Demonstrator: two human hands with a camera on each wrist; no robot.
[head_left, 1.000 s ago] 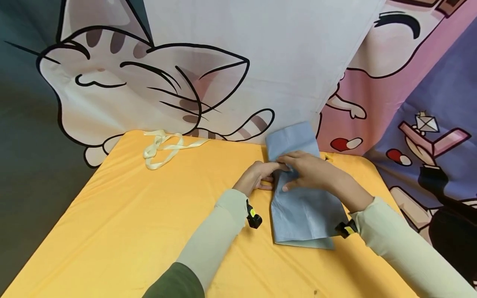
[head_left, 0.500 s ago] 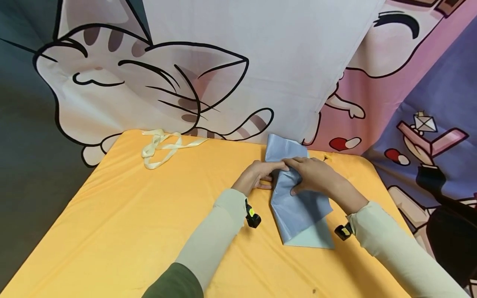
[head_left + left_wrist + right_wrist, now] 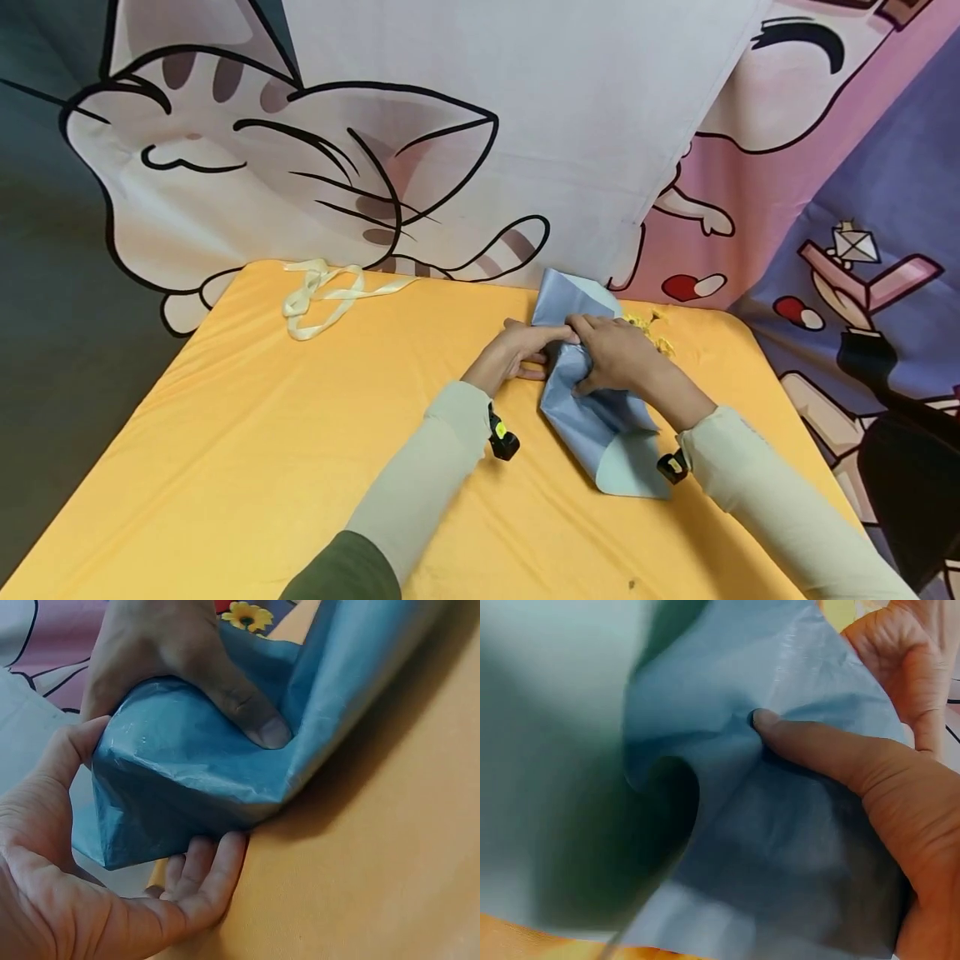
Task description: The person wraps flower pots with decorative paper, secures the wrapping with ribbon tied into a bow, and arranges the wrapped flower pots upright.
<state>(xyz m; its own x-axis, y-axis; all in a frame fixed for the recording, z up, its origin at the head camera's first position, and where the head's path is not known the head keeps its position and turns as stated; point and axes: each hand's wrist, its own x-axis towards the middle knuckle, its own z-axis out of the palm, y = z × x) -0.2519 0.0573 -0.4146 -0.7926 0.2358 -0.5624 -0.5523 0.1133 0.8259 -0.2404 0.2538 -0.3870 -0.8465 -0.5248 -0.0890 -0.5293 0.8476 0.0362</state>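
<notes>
A sheet of blue wrapping paper (image 3: 567,417), pale mint on its inner side, lies folded over and bunched at the middle, with its near end curling up. My left hand (image 3: 513,354) grips the bunched left side; in the left wrist view its thumb is at the top edge and its fingers are underneath. My right hand (image 3: 618,357) grips the same bunch from above, and in the right wrist view its thumb (image 3: 802,739) presses a dent into the paper. Yellow flowers (image 3: 663,345) show just beyond the right hand, mostly hidden. Whatever is inside the fold is hidden.
A cream ribbon (image 3: 348,296) lies in loose loops at the table's back left. The yellow cloth-covered table (image 3: 337,450) ends at a hanging backdrop (image 3: 585,125) printed with a cartoon cat. A dark rounded object (image 3: 900,492) stands beyond the right edge.
The paper's right side has been drawn in and rolled leftward, baring more of the mint inner side. More yellow flowers show behind the right hand, which has shifted slightly left; the left hand stays nearly still.
</notes>
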